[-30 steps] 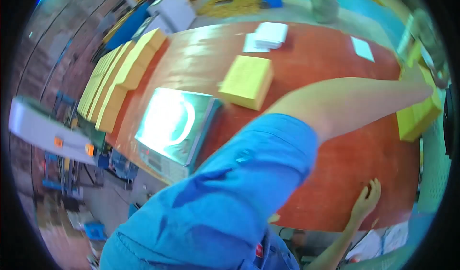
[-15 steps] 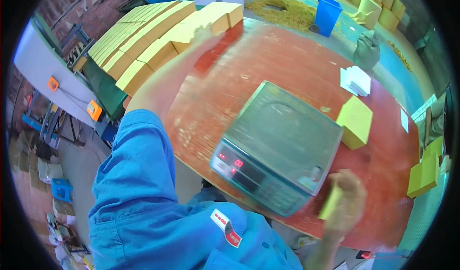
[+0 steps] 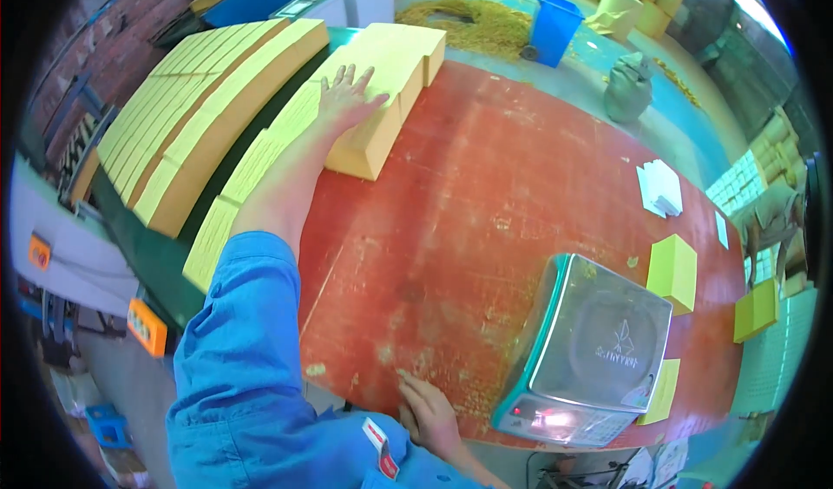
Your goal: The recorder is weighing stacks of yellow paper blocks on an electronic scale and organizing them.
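My left hand (image 3: 347,103) lies with spread fingers on top of a row of yellow paper blocks (image 3: 395,59) at the table's far left. One block (image 3: 363,152) of that row juts out onto the red tabletop (image 3: 468,177). At the near edge of the table my right hand (image 3: 429,413) rests on the surface, fingers stretched out, holding nothing. To its right stands a digital weighing scale (image 3: 599,337) with a bare metal plate and a lit red display. A yellow block (image 3: 661,393) is partly hidden by the scale's right side.
More long rows of yellow blocks (image 3: 243,120) lie on a green surface at the left. Beyond the scale are another yellow block (image 3: 672,272) and white paper slips (image 3: 661,187). A blue bin (image 3: 553,27) and a grey-green sack (image 3: 628,88) stand on the floor behind the table.
My right hand has moved left from beside the scale to the table's near edge. The view has shifted left. Under my left hand, blocks now jut further onto the table.
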Available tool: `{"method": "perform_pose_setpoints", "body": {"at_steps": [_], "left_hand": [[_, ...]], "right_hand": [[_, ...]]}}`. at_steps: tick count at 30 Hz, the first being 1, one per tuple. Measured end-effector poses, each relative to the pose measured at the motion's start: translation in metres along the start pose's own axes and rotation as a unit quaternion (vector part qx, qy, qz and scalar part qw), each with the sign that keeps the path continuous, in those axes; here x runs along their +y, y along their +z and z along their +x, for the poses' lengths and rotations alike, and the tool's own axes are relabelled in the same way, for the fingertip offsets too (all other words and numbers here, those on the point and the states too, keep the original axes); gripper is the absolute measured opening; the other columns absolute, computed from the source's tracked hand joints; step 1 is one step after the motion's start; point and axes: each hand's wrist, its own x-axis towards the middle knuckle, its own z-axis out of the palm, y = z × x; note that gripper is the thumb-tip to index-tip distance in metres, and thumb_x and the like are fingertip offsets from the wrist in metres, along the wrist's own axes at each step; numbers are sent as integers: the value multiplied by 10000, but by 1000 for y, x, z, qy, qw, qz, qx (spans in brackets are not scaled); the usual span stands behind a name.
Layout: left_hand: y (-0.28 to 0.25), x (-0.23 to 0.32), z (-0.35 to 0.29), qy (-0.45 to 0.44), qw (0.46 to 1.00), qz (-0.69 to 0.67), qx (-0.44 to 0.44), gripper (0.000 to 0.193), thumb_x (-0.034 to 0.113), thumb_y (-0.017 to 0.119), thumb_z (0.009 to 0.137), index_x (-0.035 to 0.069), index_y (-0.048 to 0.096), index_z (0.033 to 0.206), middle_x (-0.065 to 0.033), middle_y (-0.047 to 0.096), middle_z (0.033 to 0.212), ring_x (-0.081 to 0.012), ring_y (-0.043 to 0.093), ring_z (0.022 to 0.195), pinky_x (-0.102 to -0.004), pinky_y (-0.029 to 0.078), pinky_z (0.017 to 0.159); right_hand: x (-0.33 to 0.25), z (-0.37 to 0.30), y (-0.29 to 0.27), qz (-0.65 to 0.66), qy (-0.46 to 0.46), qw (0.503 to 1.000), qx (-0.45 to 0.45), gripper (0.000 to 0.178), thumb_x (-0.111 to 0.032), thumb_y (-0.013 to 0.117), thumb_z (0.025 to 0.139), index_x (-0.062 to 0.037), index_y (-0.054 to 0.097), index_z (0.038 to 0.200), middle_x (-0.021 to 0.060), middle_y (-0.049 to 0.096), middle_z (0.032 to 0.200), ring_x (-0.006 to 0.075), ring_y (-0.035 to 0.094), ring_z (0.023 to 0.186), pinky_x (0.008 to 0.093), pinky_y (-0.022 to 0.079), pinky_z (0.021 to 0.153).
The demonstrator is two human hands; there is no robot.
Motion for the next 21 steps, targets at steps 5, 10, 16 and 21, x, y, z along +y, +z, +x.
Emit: {"method": "perform_pose_setpoints", "body": {"at_steps": [5,10,16,21], "left_hand": [[20,20,54,45,998,-4,-36,869,742,473,800,291,257,1510,-217,206,1551,-353,180,1449,-559,135,1149],[39,20,64,67,995,3,-70,700,545,450,859,312,285,1498,-238,230,1539,-364,215,1438,-499,192,1152],[29,34,24,105,991,-28,-83,684,541,455,884,293,288,1499,-244,262,1521,-387,223,1428,-492,210,1149],[-18,98,-78,103,988,-44,-105,701,555,451,890,264,280,1504,-252,226,1532,-395,215,1428,-504,188,1155]], "right_hand": [[-8,6,6,-96,7,995,-3,412,-7,700,721,-34,627,1125,137,621,1179,296,629,1038,372,529,866],[-9,13,8,-119,9,993,-3,417,4,703,695,-38,637,1105,132,628,1156,284,631,1031,369,531,858],[-12,9,9,-117,-5,993,5,392,-45,674,726,-47,630,1116,117,603,1207,278,611,1064,362,514,856],[-9,2,3,-88,-27,995,22,359,-46,664,740,-34,620,1096,141,605,1180,308,596,1073,399,488,897]]}}
